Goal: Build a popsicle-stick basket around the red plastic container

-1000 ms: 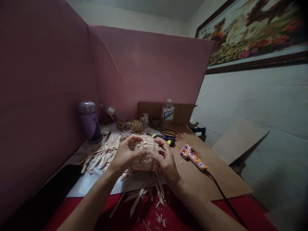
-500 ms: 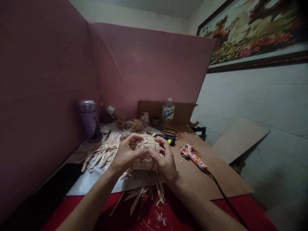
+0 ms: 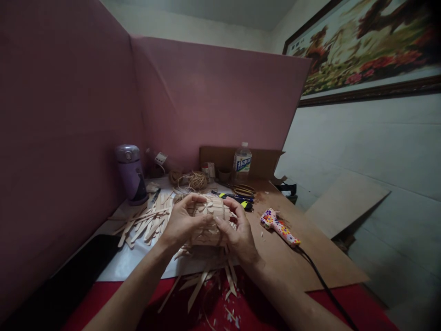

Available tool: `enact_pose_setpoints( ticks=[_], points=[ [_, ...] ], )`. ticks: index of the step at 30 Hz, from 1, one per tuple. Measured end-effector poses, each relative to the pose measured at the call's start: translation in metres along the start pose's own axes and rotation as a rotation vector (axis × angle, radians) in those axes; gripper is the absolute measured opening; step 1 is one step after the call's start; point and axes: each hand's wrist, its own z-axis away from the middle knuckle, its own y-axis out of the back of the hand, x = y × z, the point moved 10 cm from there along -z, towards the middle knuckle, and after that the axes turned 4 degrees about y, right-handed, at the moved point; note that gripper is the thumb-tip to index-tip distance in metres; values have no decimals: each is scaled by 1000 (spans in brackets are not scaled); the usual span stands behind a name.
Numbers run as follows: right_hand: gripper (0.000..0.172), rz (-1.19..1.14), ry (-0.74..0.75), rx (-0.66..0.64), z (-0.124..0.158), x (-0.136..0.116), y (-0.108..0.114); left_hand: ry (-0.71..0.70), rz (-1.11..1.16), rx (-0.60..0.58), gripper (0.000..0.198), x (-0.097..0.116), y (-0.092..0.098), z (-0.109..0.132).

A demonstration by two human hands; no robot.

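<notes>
A small barrel-shaped piece made of wooden craft sticks (image 3: 211, 219) is held between both hands above the table. My left hand (image 3: 182, 222) wraps round its left side, thumb across the front. My right hand (image 3: 237, 230) grips its right side with fingers curled over the top. A flower shape of stick pieces shows on the piece's face. Loose craft sticks (image 3: 147, 221) lie to the left, and cut stick scraps (image 3: 210, 280) lie on the red cloth just below my hands.
A floral glue gun (image 3: 277, 226) with a black cord lies on the brown board (image 3: 310, 257) to the right. Behind stand a purple flask (image 3: 131, 174), twine balls (image 3: 197, 180), a water bottle (image 3: 242, 162), cutters and scissors (image 3: 237, 196). Pink partition walls close the left and back.
Both hands keep hold of the stick piece; the fingers have shifted slightly on it. The view has drifted a little, nothing else has moved.
</notes>
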Motion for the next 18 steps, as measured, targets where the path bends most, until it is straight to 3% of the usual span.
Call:
enact_pose_setpoints(
  ticks=[9, 18],
  points=[
    [42, 118, 31, 31, -1, 5, 2, 53, 30, -67, 51, -2, -7, 2],
    [39, 160, 46, 67, 0, 2, 5, -4, -62, -66, 47, 2, -5, 2]
  ],
)
